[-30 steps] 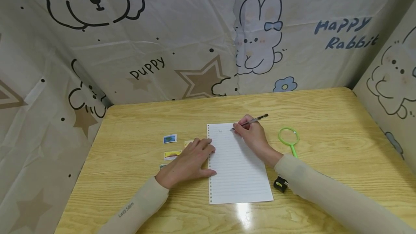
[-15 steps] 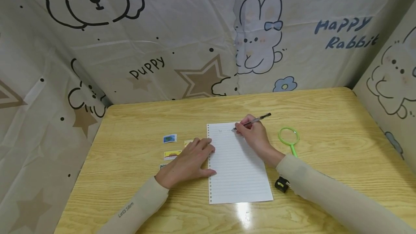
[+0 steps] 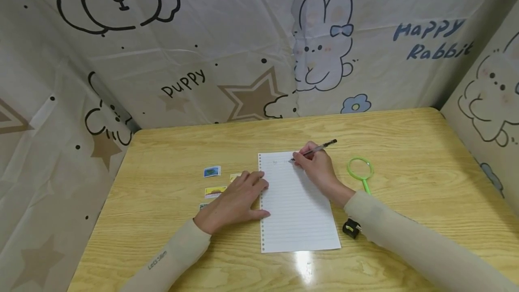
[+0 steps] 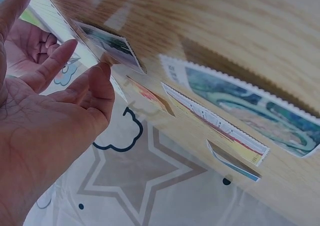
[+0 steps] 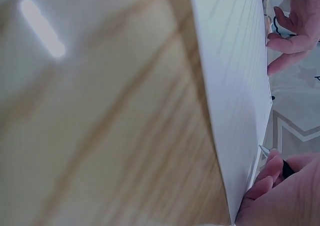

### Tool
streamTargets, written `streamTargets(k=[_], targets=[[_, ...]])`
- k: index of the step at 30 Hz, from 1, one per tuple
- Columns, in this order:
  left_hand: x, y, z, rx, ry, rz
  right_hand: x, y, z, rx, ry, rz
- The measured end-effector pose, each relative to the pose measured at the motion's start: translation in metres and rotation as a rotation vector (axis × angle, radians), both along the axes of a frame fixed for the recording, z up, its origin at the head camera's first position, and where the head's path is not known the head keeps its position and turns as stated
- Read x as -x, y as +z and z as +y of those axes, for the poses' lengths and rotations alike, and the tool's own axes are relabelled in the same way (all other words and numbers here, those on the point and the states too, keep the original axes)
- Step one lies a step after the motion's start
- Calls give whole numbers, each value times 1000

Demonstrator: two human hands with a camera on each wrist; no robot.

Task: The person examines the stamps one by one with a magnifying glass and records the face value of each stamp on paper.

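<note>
A lined sheet of paper (image 3: 298, 211) with punched holes down its left side lies on the wooden table. My right hand (image 3: 318, 168) pinches a dark pen (image 3: 324, 144), its tip on the top lines beside a few small faint marks. Fingertips and thumb of my left hand (image 3: 239, 199) rest on the paper's left edge, fingers spread. Several postage stamps lie left of the paper: a blue one (image 3: 212, 171), a yellow one (image 3: 215, 192) and others partly behind the left hand. The left wrist view shows a green-blue stamp (image 4: 250, 108) close up.
Right of the paper lies a green magnifying glass (image 3: 366, 186), its handle end by the right sleeve. A small black object (image 3: 350, 228) sits partly under the right forearm. Printed cloth walls (image 3: 243, 21) surround the table (image 3: 162, 161) at the back and sides.
The right hand and pen have shifted slightly right along the top line, and small marks have been added there. The left hand stays in place.
</note>
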State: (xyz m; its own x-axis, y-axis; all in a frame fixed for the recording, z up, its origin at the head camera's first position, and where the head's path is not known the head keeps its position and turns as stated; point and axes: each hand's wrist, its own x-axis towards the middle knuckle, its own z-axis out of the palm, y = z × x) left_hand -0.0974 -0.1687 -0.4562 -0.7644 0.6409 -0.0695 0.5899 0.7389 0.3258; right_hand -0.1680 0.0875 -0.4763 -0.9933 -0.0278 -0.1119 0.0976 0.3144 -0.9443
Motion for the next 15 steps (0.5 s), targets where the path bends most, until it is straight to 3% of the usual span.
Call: streamTargets(k=[8, 15], targets=[[0, 1, 0, -4, 1, -9, 2, 1, 1, 61, -27, -31], [-1, 1, 0, 11, -3, -19, 0, 1, 1, 37, -35, -32]])
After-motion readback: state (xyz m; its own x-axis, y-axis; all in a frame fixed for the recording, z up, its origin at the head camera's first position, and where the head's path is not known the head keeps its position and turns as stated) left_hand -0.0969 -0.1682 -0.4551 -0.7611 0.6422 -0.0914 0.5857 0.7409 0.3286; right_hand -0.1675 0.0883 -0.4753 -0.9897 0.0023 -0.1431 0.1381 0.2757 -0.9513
